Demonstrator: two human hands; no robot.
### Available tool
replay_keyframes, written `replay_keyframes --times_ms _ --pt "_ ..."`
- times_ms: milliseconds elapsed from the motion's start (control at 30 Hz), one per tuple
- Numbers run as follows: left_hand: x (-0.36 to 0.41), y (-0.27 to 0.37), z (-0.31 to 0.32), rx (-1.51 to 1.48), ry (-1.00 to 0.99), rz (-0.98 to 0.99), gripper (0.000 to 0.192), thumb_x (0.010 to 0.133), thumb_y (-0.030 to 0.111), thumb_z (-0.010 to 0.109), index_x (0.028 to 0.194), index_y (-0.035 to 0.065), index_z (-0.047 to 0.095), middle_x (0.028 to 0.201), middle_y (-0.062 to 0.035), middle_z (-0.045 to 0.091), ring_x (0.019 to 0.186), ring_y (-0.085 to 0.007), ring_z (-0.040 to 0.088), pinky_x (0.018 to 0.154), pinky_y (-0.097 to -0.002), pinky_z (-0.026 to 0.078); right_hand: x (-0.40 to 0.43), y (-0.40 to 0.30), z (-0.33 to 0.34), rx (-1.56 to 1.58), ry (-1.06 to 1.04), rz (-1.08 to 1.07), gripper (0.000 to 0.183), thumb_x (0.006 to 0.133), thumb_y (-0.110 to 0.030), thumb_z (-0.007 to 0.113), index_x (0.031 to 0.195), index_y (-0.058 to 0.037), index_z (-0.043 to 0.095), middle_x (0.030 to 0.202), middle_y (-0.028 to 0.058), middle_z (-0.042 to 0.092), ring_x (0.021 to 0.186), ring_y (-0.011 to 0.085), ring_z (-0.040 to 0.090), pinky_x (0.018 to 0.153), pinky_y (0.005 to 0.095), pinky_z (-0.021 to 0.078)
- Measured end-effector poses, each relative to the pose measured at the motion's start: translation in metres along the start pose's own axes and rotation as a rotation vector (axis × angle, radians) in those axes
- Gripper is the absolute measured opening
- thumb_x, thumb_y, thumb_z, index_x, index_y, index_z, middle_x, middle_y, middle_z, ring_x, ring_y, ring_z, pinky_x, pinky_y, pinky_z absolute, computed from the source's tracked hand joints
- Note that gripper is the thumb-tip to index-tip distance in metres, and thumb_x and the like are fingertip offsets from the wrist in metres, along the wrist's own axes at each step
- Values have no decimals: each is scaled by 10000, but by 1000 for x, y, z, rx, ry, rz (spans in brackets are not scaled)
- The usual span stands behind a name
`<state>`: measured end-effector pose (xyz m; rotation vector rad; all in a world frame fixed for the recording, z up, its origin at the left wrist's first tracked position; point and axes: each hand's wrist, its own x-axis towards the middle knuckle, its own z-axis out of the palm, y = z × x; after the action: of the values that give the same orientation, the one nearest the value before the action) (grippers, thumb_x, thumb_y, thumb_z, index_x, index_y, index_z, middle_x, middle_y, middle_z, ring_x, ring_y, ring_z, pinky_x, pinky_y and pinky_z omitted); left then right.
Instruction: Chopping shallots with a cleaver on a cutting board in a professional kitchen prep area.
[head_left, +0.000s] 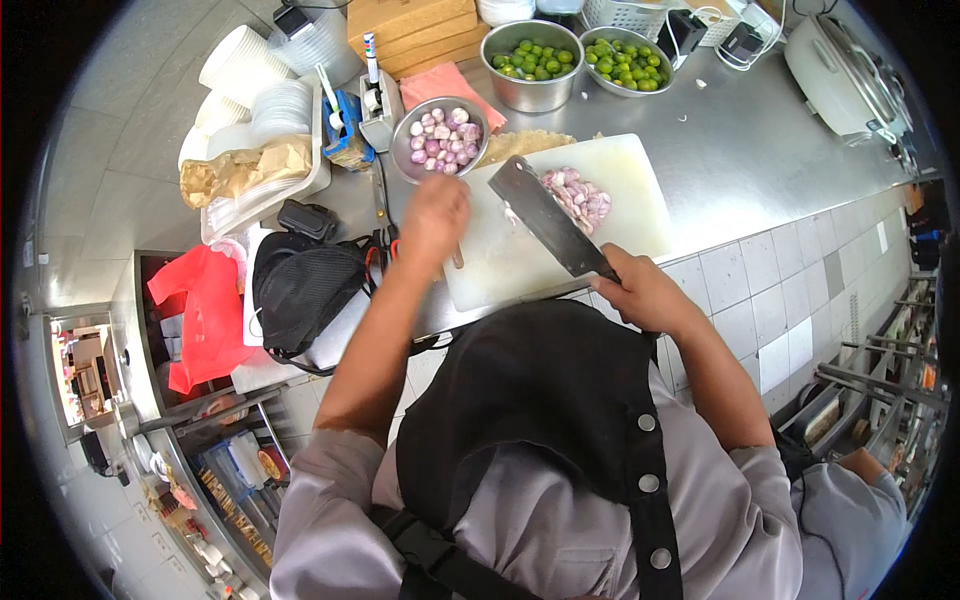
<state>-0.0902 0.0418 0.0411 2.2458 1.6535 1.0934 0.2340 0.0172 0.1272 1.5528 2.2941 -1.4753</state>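
My right hand (637, 289) grips the handle of a cleaver (559, 225), whose broad blade lies over a white cutting board (637, 187). Beside the blade, on its right, is a pile of flattened, peeled shallots (581, 196). A small piece shows left of the blade. My left hand (436, 217), blurred, is at the board's left edge, just below a steel bowl (400, 154) of whole peeled shallots (444, 139). Its fingers are curled, and whether they hold anything cannot be made out.
Behind the board stand a steel pot (529, 94) and a steel bowl (634, 91) of green limes. Scissors (379, 195), a tape dispenser (379, 112) and a black mesh bag (307, 292) lie left. A rice cooker (840, 75) stands far right; another person (851, 517) is at lower right.
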Motion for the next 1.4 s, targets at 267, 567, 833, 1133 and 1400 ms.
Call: replay_keyframes --times_ms 267,567,833,1133,1400 --pt "76 -59 -11 454 -429 -285 204 895 122 636 1062 21 696 1084 -216 718 1057 -406 688 914 -502 553 12 19 18 -142 -5 -195 279 972 -234 645 1129 -26 547 935 299 688 948 502 650 834 562 499" --pt "84 -52 -7 554 -646 -282 301 950 116 553 1215 36 671 1160 -248 709 1077 -412 697 912 -509 572 6 22 16 -168 84 -39 296 974 -235 630 1137 -5 539 917 285 696 910 487 672 822 569 511" --pt "86 -57 -5 597 -673 -226 300 961 128 542 1203 5 672 1192 -232 715 1095 -386 700 921 -505 568 0 24 21 -214 47 -157 292 964 -230 646 1140 -14 558 929 280 704 927 479 680 829 565 526" --pt "88 -26 -20 558 -630 -365 297 922 87 586 1202 59 680 1156 -218 719 1085 -384 695 922 -505 551 8 37 24 -199 239 -133 271 986 -224 608 1073 24 541 842 268 694 821 469 675 761 533 524" --pt "-21 36 28 -37 -329 -103 326 832 12 689 1157 22 658 1088 -163 657 902 -341 677 845 -415 554 0 17 14 -193 131 -66 278 983 -218 578 1141 9 551 937 285 704 931 478 679 858 577 510"
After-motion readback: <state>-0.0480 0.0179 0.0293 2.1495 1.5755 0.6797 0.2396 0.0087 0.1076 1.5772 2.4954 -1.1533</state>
